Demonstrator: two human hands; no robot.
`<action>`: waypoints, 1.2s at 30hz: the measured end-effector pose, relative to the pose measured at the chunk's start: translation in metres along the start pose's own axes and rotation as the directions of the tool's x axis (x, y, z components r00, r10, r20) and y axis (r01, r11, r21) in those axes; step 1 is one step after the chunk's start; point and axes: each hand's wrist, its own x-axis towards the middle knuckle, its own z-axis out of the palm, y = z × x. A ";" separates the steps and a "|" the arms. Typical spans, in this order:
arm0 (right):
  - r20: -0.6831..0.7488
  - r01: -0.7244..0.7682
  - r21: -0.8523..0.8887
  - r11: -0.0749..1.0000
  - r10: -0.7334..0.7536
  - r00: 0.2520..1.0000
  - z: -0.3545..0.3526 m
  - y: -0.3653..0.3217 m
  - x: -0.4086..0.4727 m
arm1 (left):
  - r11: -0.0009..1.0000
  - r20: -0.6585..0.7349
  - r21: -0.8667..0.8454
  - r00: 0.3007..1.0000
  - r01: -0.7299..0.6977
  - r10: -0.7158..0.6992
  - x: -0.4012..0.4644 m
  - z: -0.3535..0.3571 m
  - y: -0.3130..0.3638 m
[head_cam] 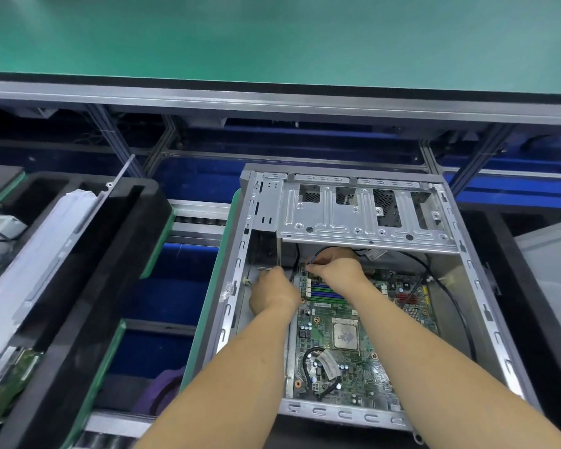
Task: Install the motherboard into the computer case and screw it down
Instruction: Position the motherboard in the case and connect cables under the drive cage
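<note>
Right hand [336,270]: fingers curled, pinching a thin blue wire [315,254] at the far left corner of the motherboard [347,348].
Left hand [272,294]: just beside the right hand, on its left, down between the board edge and the case's left wall; knuckles face the camera (whether the fingers hold anything cannot be told).
Motherboard: lies flat on the floor of the computer case [486,306], under and nearer than both hands; blue memory slots [327,291] sit directly beneath the right wrist, the square processor [345,335] nearer between the forearms.
Black cable [447,296]: loops away to the right of the right hand across the board.
Drive cage [353,215]: spans the case just beyond the hands.
Black foam tray [88,286]: well off to the left of the left hand.
</note>
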 end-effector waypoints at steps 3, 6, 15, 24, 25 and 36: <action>0.013 -0.024 -0.058 0.998 0.024 1.000 0.001 0.000 0.005 | 1.000 0.004 0.005 1.000 -0.006 0.006 0.000 0.001 0.000; 0.014 -0.053 -0.139 0.989 0.055 0.998 0.003 0.000 0.008 | 1.000 0.007 0.007 1.000 -0.008 0.008 0.001 0.001 0.000; -0.010 -0.030 -0.174 0.984 0.029 1.000 0.005 0.001 0.010 | 1.000 0.026 0.018 1.000 -0.001 0.000 0.002 0.002 0.001; -0.003 0.034 -0.137 0.990 -0.035 0.999 0.004 0.002 0.005 | 1.000 0.040 0.020 0.999 0.006 -0.007 0.003 0.003 0.001; -0.010 0.037 -0.134 0.990 -0.039 0.999 0.005 0.002 0.005 | 1.000 0.041 0.019 0.999 0.006 -0.007 0.003 0.003 0.001; -0.029 0.087 -0.144 0.986 -0.092 0.995 0.009 0.005 0.005 | 1.000 0.042 0.016 0.999 0.003 -0.004 0.002 0.003 0.002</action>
